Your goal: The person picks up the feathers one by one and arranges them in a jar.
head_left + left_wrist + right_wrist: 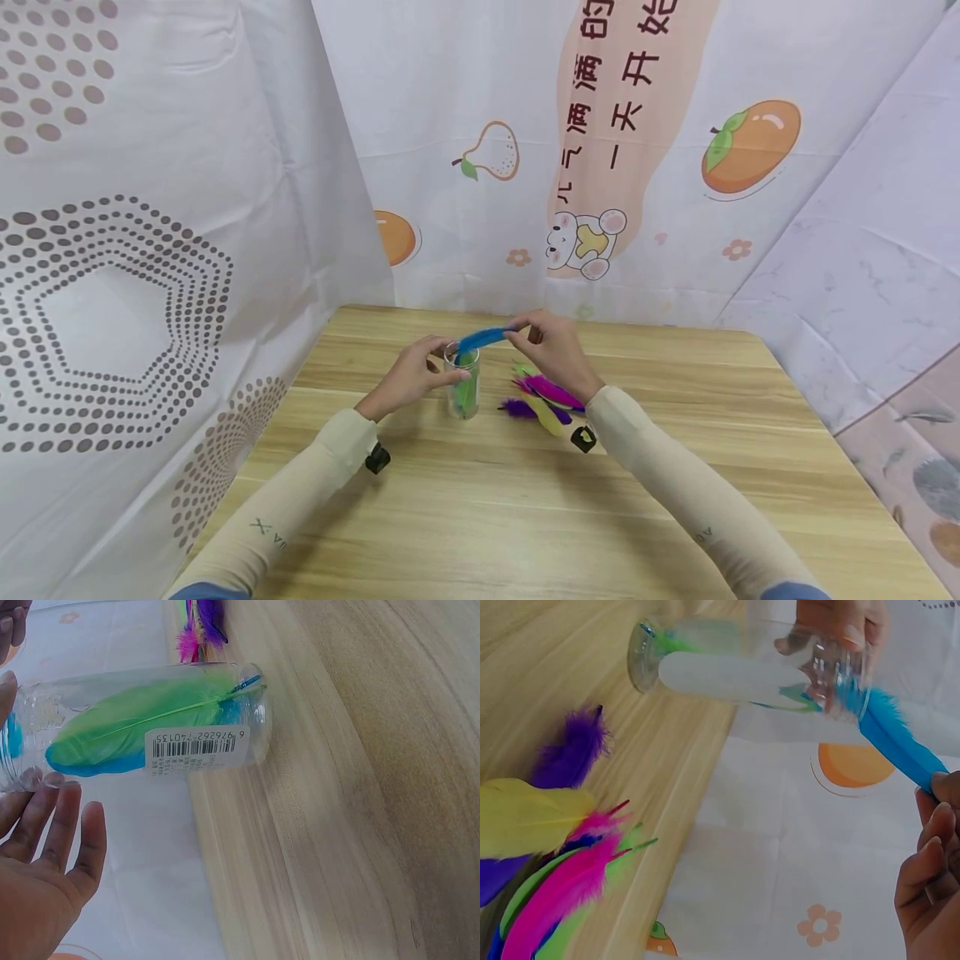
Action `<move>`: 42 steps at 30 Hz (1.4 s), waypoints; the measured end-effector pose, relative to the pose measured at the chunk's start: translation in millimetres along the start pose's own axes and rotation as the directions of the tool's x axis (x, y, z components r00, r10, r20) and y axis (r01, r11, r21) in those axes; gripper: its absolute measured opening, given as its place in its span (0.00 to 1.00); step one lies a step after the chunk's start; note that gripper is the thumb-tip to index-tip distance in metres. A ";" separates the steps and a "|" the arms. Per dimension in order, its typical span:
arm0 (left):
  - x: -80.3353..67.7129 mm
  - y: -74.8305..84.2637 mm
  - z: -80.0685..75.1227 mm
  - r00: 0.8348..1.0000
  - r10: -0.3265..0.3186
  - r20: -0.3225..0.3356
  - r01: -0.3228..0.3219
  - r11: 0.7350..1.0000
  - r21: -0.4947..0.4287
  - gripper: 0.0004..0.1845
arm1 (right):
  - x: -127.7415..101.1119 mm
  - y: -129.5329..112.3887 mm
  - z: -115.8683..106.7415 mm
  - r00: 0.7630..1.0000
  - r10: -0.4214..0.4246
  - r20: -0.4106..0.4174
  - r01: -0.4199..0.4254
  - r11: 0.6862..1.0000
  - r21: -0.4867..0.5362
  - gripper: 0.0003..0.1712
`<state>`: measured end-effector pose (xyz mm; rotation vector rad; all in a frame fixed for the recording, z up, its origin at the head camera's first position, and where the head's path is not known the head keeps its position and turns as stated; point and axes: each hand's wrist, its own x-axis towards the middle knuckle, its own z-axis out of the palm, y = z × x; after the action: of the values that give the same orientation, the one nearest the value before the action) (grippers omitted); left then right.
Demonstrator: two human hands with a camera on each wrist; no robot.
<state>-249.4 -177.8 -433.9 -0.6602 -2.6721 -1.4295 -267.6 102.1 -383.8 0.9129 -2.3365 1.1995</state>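
Note:
A clear glass jar (259,712) stands upright on the table, a barcode label on its side. Inside it are a green feather (135,720) and a blue one partly behind it. My left hand (412,375) grips the jar near its rim between thumb and fingers. Between thumb and fingertips my right hand (553,348) pinches one end of a bright blue feather (900,742), whose other, fluffy end dips into the jar's mouth. In the right wrist view the blue feather slants from the fingers to the rim.
To the jar's right lies a loose pile of feathers: a pink feather (562,900), a yellow feather (525,817), a purple feather (574,750) and several others. The wooden table (465,517) ends at a printed curtain (637,183) behind and another on the left.

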 end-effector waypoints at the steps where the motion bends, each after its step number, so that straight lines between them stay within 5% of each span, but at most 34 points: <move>1: 0.0 0.0 -0.3 1.000 -0.001 0.000 0.001 1.000 -0.001 0.30 | 0.3 -0.2 1.7 1.000 -0.008 0.008 0.008 1.000 0.001 0.04; 9: 0.8 0.1 -1.0 1.000 0.007 0.007 -0.007 1.000 0.010 0.31 | 2.3 -5.0 12.7 0.998 -0.056 0.027 0.056 0.998 0.002 0.03; 42: -0.7 1.7 -1.8 0.999 0.032 0.017 -0.033 0.999 0.031 0.28 | 11.6 -21.3 53.6 0.972 -0.019 0.236 0.024 1.000 -0.019 0.07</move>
<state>-248.3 -178.6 -431.7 -0.7133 -2.6775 -1.3776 -262.7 44.7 -395.6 1.1255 -2.5097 1.1071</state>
